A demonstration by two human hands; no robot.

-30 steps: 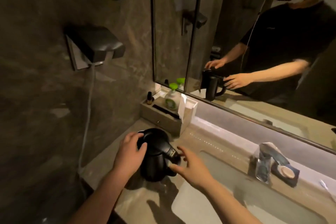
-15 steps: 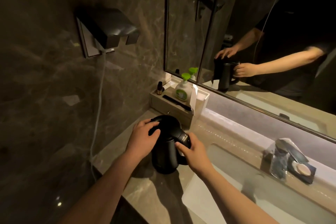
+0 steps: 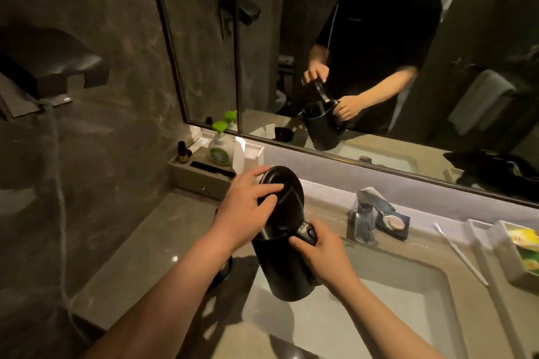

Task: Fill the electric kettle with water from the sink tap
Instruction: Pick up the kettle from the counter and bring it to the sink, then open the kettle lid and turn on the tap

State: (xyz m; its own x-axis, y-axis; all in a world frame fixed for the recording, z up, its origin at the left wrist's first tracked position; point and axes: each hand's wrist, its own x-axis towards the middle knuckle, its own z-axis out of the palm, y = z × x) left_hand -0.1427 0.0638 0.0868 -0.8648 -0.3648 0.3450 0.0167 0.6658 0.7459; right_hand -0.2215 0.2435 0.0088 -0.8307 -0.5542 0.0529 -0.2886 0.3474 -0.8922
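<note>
A black electric kettle (image 3: pixel 284 268) is held in the air over the left end of the white sink basin (image 3: pixel 388 315). My right hand (image 3: pixel 323 253) grips its handle. My left hand (image 3: pixel 248 207) holds the kettle's round lid (image 3: pixel 287 198), which is tipped up and open. The kettle's round base (image 3: pixel 223 269) stays on the counter, partly hidden behind my left forearm. The chrome tap (image 3: pixel 367 213) stands at the back of the basin, to the right of the kettle.
A tray (image 3: pixel 201 181) with a green-capped soap bottle (image 3: pixel 219 148), a small dark bottle and a comb stands at the back left. A soap dish (image 3: pixel 393 223), a toothbrush (image 3: pixel 460 255) and a box (image 3: pixel 522 253) lie right of the tap. A mirror hangs above the counter.
The kettle has been lifted off its base and carried right, over the basin. My right hand has closed on the handle and my left hand has swung the lid open.
</note>
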